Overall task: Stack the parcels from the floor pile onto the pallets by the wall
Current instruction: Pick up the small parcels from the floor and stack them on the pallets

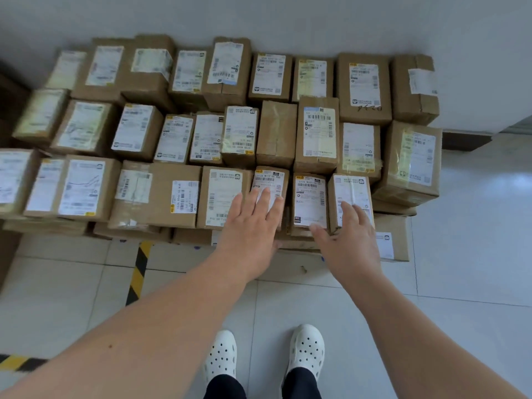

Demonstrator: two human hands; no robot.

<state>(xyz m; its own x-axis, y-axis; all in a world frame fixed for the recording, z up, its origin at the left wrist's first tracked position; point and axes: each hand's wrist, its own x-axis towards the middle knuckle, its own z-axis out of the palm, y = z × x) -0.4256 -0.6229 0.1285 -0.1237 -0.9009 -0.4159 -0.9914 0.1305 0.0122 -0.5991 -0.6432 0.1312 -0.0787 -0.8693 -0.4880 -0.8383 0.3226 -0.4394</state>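
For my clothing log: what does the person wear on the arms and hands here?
Nothing is worn there. The left grip and the right grip are bare hands; no gloves, rings or watch show. The left forearm and the right forearm are bare up to the picture's edge, and no sleeve shows.
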